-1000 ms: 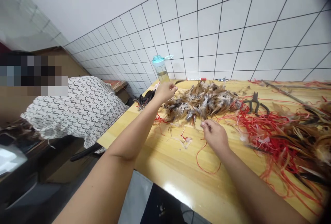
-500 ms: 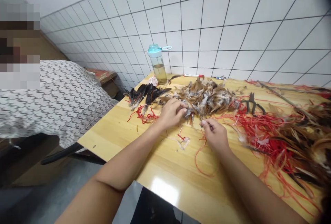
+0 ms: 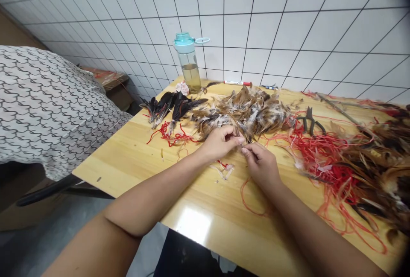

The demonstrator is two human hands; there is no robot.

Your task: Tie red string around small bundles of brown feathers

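Left hand (image 3: 219, 142) and right hand (image 3: 261, 164) pinched a thin red string (image 3: 244, 191) before the fluffy brown feather pile (image 3: 246, 112) (mostly loose; few black feather bunches (image 3: 169, 104) done left of it).

My left hand (image 3: 221, 142) and right hand (image 3: 261, 164) meet, fingertips pinched, at the near edge of the brown feather pile (image 3: 253, 112) on the bench (image 3: 134, 157); what they pinch is too small to tell. A red string loop (image 3: 248, 200) lies beside my right wrist. The pliers (image 3: 310, 121) lie beyond.

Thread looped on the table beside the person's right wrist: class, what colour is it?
The thread is red; the head view shows it best.
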